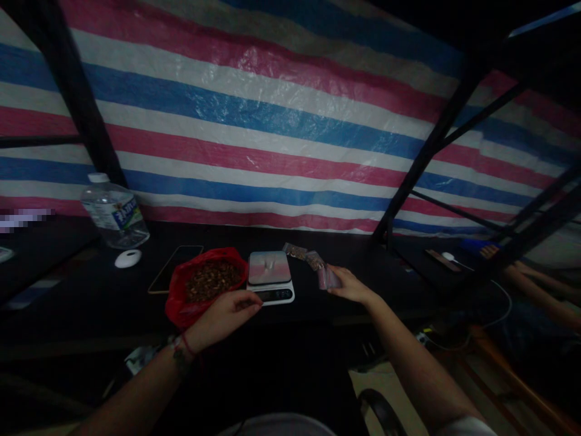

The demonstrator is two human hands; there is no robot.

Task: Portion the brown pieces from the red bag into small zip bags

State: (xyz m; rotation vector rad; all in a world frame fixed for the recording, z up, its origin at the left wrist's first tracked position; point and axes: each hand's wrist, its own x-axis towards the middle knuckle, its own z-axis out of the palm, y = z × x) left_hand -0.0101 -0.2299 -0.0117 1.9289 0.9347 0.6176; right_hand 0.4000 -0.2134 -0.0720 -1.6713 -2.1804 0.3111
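A white kitchen scale with a shiny square plate lies on the black table in front of me, a small cup-like shape or reflection at its centre. My left hand is at the scale's front left corner, loosely curled, thumb apart from the fingers, holding nothing I can see. Left of it sits a red plastic bag, opened wide, full of small brown nut-like pieces. My right hand has its fingers closed on small clear plastic bags. Beyond them lies a filled small bag with brown pieces.
A phone, a white mouse-like object and a large clear plastic bottle stand at the left. Black metal posts rise before a striped plastic sheet. Another person's arm rests at the far right near a white cable.
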